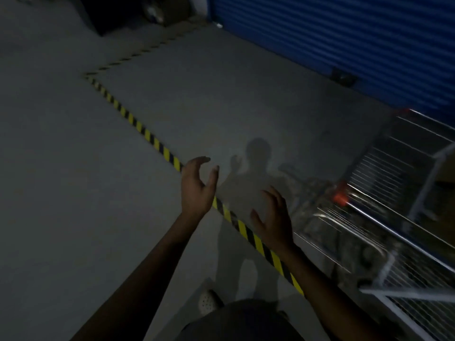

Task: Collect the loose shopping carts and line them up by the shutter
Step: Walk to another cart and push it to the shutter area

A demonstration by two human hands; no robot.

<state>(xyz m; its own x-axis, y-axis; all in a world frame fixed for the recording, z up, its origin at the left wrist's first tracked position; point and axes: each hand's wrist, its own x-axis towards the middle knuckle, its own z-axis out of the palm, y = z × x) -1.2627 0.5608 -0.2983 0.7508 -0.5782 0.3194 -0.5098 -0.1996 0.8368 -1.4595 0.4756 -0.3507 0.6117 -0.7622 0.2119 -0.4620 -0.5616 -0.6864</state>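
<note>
Silver wire shopping carts [384, 232] with red corner caps stand blurred along the right side, close to the blue roller shutter [344, 40] at the top right. My left hand [195, 187] hovers above the floor with its fingers apart and holds nothing. My right hand [273, 217] is also spread and empty, a short way left of the nearest cart and not touching it.
A yellow-and-black striped line [147, 136] runs diagonally across the grey concrete floor [73, 193] and under my hands. A dark vehicle with a wheel [152, 11] sits at the top left. My shadow falls on the floor ahead. My shoe [206, 302] shows at the bottom.
</note>
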